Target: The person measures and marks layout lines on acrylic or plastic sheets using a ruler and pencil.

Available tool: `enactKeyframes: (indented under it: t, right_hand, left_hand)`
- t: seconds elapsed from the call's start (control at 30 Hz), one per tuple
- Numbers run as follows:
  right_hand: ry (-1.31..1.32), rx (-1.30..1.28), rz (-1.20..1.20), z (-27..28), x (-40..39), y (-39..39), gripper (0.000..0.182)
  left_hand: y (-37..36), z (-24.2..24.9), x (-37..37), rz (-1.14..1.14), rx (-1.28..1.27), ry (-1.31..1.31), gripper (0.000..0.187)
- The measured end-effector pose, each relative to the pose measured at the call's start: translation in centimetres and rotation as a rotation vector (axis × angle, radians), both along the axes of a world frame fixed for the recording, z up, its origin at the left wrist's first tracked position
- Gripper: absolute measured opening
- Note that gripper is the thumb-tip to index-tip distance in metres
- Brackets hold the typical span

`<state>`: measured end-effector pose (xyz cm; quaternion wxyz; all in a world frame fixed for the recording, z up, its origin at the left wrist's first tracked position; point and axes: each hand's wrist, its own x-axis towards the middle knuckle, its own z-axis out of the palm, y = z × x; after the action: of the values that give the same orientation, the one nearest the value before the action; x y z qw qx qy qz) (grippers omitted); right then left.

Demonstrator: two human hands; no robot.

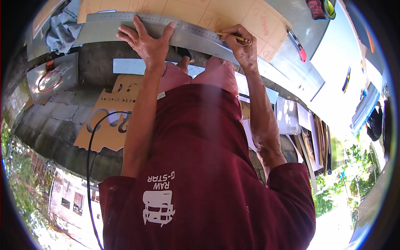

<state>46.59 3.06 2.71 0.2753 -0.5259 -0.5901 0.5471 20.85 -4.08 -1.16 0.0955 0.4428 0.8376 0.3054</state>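
A long metal ruler (189, 27) lies across a sheet of brown cardboard (179, 9) that has red printing and thin lines on it. My left hand (146, 46) presses on the ruler with its fingers spread wide and the thumb out to the side. Farther right, my right hand (242, 49) is closed around a yellow pencil (238, 38). The pencil's tip points left and meets the cardboard by the ruler's upper edge.
A red-handled utility knife (297, 46) lies right of my right hand. Another knife (346, 80), yellow and black, rests on a white surface. Grey cloth (63, 27) is at the far left. Below are cut-out cardboard (100, 129), a black cable (88, 166) and leaning sheets (318, 139).
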Motion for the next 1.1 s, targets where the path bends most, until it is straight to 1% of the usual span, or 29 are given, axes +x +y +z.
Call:
enactKeyframes:
  t: [0.03,0.13,0.23,0.3,0.33,0.37,0.4,0.43,0.53,0.67,0.77,0.8,0.83,0.87,0.9,0.93,0.97,1.0,1.03,1.07,1.1]
  right_hand:
    - [0.054,-0.129,-0.051,0.6,0.1,0.1,0.012]
    - [0.199,-0.203,-0.249,2.5,0.3,-0.3,0.016]
    - [-0.107,0.241,-0.223,2.7,1.9,-2.0,0.019]
    - [-0.151,0.373,-0.138,0.4,4.5,-3.7,0.020]
    - [-0.369,0.464,0.002,-1.4,6.4,-4.9,0.023]
    - [-0.598,0.538,0.136,-2.0,7.9,-5.5,0.027]
    - [-0.607,0.514,0.131,-0.2,8.3,-5.8,0.032]
    - [-0.602,0.482,0.129,1.5,8.5,-6.3,0.038]
    - [-0.646,0.640,0.159,2.4,9.8,-7.4,0.045]
    - [-0.687,0.707,0.148,1.6,11.7,-7.0,0.041]
    - [-0.683,0.688,0.212,2.2,12.7,-5.9,0.044]
    - [-0.685,0.694,0.233,2.1,13.2,-5.4,0.046]
    - [-0.680,0.693,0.261,2.0,13.6,-5.2,0.049]
    - [-0.659,0.693,0.299,1.8,13.7,-5.3,0.051]
    - [-0.630,0.712,0.298,1.7,13.7,-5.3,0.052]
    - [-0.596,0.737,0.303,1.5,14.1,-5.1,0.054]
    - [-0.554,0.761,0.321,1.3,14.2,-4.7,0.055]
    - [-0.543,0.789,0.354,0.8,14.2,-4.4,0.055]
    - [-0.540,0.813,0.387,0.3,14.5,-4.1,0.054]
    - [-0.542,0.833,0.420,-0.2,14.9,-3.8,0.054]
    - [-0.524,0.835,0.434,-0.6,15.1,-3.4,0.054]
  left_hand:
    - [-0.1,0.0,0.0,0.005,-0.015,-0.001,0.122]
    - [0.2,0.2,-0.1,0.020,-0.042,0.023,0.120]
    - [0.1,0.4,0.0,0.013,-0.026,0.086,0.117]
    - [0.2,0.4,-0.1,0.042,-0.121,0.134,0.117]
    - [0.2,0.1,-0.3,0.028,-0.120,0.147,0.117]
    - [0.2,0.0,-0.1,0.051,-0.120,0.140,0.116]
    - [0.2,-0.1,-0.2,0.055,-0.122,0.141,0.115]
    - [0.1,-0.9,-0.6,0.030,-0.094,0.206,0.114]
    - [0.0,-0.5,-0.7,0.047,-0.139,0.193,0.112]
    - [0.1,0.3,-0.8,0.049,-0.229,0.191,0.112]
    - [0.0,1.9,-0.7,0.093,-0.206,0.154,0.114]
    - [0.0,3.1,-0.1,0.062,-0.107,0.304,0.092]
    - [0.4,4.8,0.5,-0.056,0.071,-0.133,0.082]
    - [0.3,6.6,0.6,-0.057,0.104,-0.399,0.071]
    - [1.4,11.6,2.4,-0.039,0.071,-0.674,0.060]
    - [2.1,16.0,4.1,-0.066,0.033,-0.880,0.049]
    - [2.6,19.9,5.8,-0.137,-0.015,-1.027,0.039]
    - [2.7,21.8,7.0,-0.318,-0.004,-1.140,0.036]
    - [2.8,24.6,8.1,-0.533,-0.074,-1.157,0.033]
    - [2.9,28.4,10.0,-0.705,-0.081,-1.123,0.034]
    - [3.3,31.7,11.0,-0.972,-0.047,-0.959,0.035]
